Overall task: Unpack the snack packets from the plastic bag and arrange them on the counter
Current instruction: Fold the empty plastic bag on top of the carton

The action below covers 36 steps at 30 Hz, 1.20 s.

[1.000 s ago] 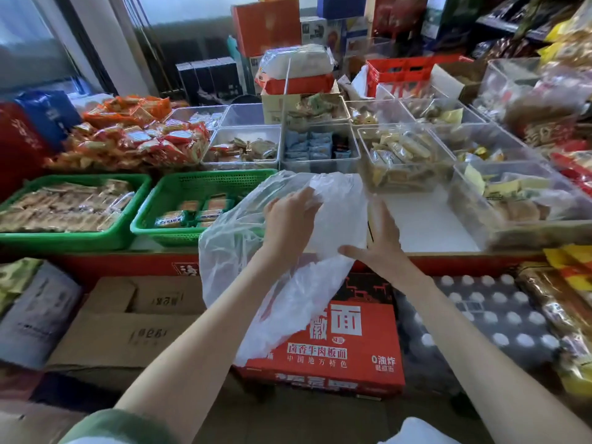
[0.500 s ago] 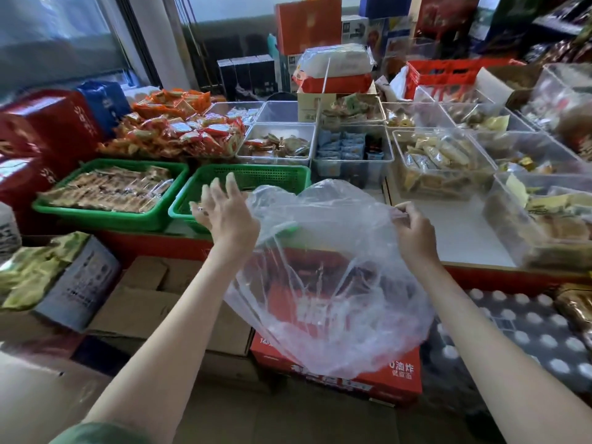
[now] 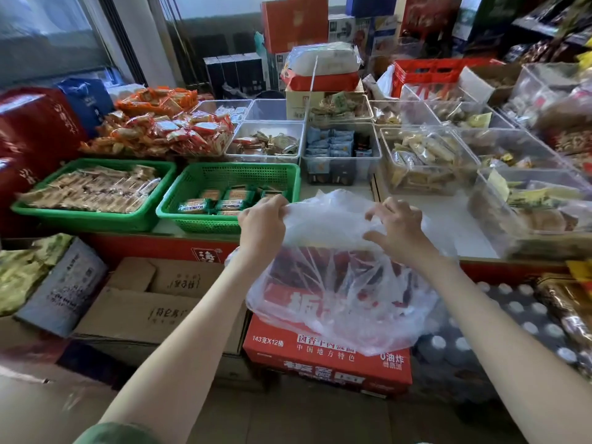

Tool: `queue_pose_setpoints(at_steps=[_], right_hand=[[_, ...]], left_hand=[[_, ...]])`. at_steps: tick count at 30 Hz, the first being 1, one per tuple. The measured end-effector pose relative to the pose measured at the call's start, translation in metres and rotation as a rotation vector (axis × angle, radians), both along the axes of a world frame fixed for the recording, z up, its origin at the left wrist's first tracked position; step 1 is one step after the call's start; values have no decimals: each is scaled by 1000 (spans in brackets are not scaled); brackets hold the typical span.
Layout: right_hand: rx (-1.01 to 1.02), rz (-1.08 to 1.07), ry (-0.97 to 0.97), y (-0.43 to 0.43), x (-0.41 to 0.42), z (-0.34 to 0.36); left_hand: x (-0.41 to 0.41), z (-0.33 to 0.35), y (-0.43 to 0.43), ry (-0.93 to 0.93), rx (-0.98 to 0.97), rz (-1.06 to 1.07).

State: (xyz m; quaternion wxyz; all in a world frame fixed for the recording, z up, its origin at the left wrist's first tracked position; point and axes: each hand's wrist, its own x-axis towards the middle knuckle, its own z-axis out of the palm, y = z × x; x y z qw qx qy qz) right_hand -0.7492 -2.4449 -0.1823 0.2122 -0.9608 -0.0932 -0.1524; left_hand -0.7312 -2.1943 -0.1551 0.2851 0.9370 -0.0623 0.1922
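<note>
A clear plastic bag (image 3: 339, 293) hangs in front of the counter edge, and I see no packets inside it, only the red box behind. My left hand (image 3: 261, 224) grips the bag's top edge on the left. My right hand (image 3: 398, 230) holds the top edge on the right with curled fingers. Snack packets (image 3: 221, 203) lie in a green basket (image 3: 230, 174) just left of my left hand. The white counter (image 3: 448, 219) shows beyond the bag.
A second green basket (image 3: 96, 216) of packets sits further left. Clear bins (image 3: 341, 149) of snacks fill the back and right of the counter. A red carton (image 3: 323, 357), cardboard boxes (image 3: 144, 312) and a pack of bottles (image 3: 512, 318) stand below the counter.
Both hands have come closer together along the bag's top edge, and the left hand now grips it. The bag's mouth has narrowed and it hangs lower than half a second ago.
</note>
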Motion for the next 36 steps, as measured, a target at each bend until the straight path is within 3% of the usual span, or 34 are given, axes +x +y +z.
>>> queue_pose_setpoints(at_steps=[3, 6, 8, 11, 13, 17, 19, 21, 23, 25, 29, 32, 36], right_hand=[[2, -162, 57, -20, -5, -25], [113, -115, 96, -16, -8, -31], [203, -69, 68, -2, -8, -31], [344, -28, 56, 18, -5, -25], [420, 3, 52, 26, -3, -18], [331, -45, -85, 20, 2, -18], [226, -131, -150, 12, -1, -30], [59, -154, -270, 7, -11, -48], [-209, -88, -375, 7, -24, -69], [-304, 3, -371, 10, -36, -87], [-219, -71, -26, 21, -37, -100], [-129, -45, -3, 23, -28, -100], [194, -96, -5, 8, -14, -78]], left_hand=[[7, -1, 16, 70, 75, 38], [1, -4, 15, 125, 236, 133], [-9, -4, 2, 62, 331, 94], [-30, -22, -35, -191, 539, -185], [-31, -41, -51, -209, 646, -211], [-5, -51, -56, -218, 572, -98], [6, -47, -55, -93, 500, -91], [13, -45, -56, 70, 428, -88], [22, -44, -55, 131, 290, -107], [27, -41, -56, 163, 189, -93], [31, -32, -56, 158, 137, -88], [34, -23, -51, 150, 126, -63], [39, -23, -27, 42, 101, -3]])
